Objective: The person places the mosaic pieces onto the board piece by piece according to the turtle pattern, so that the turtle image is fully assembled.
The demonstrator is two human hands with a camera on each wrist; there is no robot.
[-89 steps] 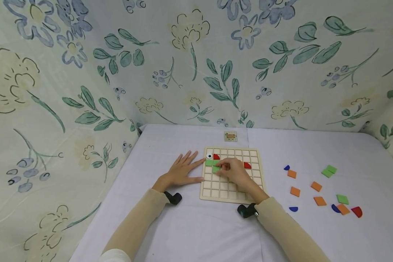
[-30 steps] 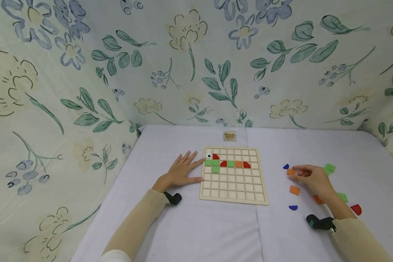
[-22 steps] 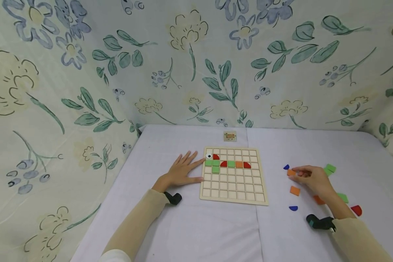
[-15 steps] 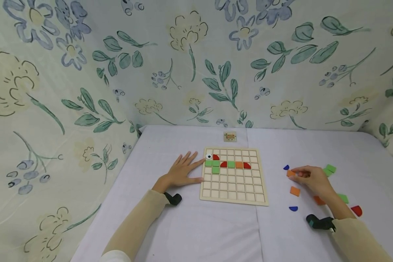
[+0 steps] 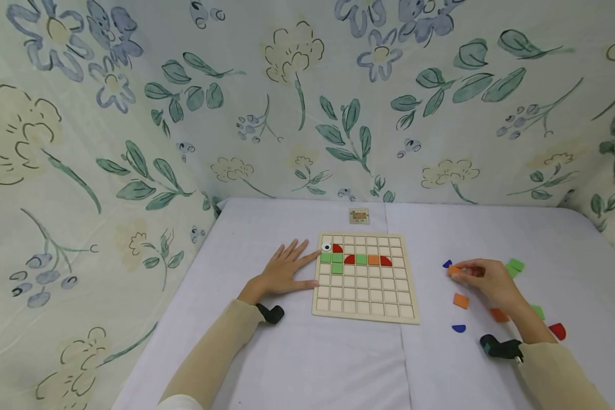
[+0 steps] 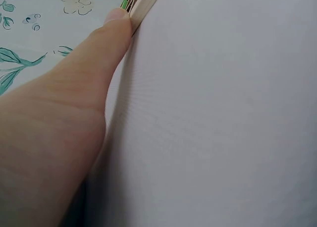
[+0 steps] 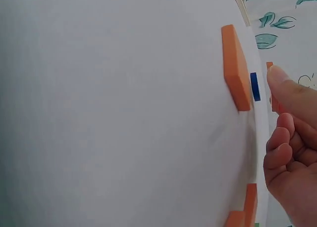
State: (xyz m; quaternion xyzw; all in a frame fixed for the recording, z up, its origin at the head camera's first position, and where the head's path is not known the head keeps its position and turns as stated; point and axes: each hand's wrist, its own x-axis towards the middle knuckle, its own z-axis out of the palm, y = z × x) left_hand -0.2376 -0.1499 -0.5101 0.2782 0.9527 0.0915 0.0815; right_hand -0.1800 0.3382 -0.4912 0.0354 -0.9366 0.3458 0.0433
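My left hand [image 5: 283,272] lies with fingers spread at the left edge of a wooden grid board [image 5: 375,295], its thumb and index fingertip touching the rim. In the left wrist view the thumb [image 6: 91,63] meets the board's side. On the board sit a round eye tile [image 5: 327,247], green square tiles [image 5: 337,267], an orange square and red quarter-round tiles [image 5: 386,261]. At the right, my right hand [image 5: 492,280] pinches an orange square tile [image 5: 453,271] between thumb and fingers; it looks slightly tilted. A blue half-round tile [image 5: 447,263] lies right beside it.
Loose on the white cloth around the right hand are orange tiles [image 5: 460,300], a blue half-round piece [image 5: 458,328], green squares [image 5: 515,266] and a red piece [image 5: 558,331]. A small pattern card [image 5: 359,216] lies behind the board. Floral cloth [image 5: 297,114] hangs behind the table.
My right hand has left a green tile on the board, moved right to the loose tiles, and now pinches an orange tile, which has tilted slightly. The left hand has stayed put.
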